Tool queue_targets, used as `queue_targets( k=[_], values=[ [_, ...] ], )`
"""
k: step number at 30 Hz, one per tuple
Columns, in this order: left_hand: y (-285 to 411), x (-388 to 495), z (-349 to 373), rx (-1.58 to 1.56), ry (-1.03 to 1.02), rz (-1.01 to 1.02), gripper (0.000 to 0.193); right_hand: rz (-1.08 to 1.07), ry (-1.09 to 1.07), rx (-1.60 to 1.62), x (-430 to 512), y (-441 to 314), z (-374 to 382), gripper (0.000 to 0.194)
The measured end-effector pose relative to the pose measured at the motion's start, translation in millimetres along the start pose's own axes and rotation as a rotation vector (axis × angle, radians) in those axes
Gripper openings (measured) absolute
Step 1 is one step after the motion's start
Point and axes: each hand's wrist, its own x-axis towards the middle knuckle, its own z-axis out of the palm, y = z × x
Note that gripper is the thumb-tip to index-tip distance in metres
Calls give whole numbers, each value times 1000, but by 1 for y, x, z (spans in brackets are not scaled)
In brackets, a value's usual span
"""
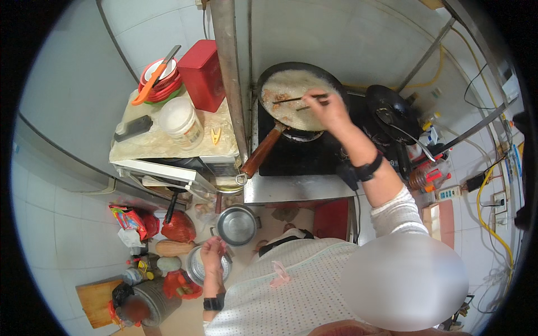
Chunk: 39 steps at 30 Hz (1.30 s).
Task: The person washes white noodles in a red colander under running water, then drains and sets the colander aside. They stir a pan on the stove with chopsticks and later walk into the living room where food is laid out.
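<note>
My right hand (pixel 330 107) holds a pair of dark chopsticks (pixel 290 100) over a wok (pixel 336 77) on the black cooktop (pixel 290 155). Their ends reach into bubbling oil (pixel 294 80), and browned food pieces (pixel 281 101) float at the left side of it. The wok's wooden handle (pixel 264 152) points down and to the left. My left hand (pixel 213 248) hangs low, above a metal steamer pan (pixel 195 273) near the floor. Its fingers are bent, and whether they hold anything cannot be told.
Right of the wok sits a second black pan (pixel 388 109) with a metal ladle (pixel 410 134). At the left, a side surface bears a white bucket (pixel 180 126), a red canister (pixel 204 75), stacked baskets (pixel 162 90) and an orange-handled knife (pixel 151 84). A metal pot (pixel 236 227) stands below.
</note>
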Motion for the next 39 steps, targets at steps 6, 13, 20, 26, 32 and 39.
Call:
queue_targets(
  k=[6,13,20,26,32,39],
  values=[
    [-3,-1,1,2,28,15,12,-379,40,-261,-29,7,18,6],
    [-8,-9,-5,-47,89,-33,11,-406,220,-221,-48,31,-40,7],
    [1,-3,5,-21,19,8,11,36,212,6,-39,30,-103,18],
    [-4,-5,5,-50,50,-13,11,41,-197,66,-42,14,-126,17],
    [-9,-2,10,17,18,-13,9,-438,-239,-300,-39,32,-39,11],
    [-11,-13,9,-39,63,9,10,-643,-242,-413,-25,53,-28,16]
  ],
)
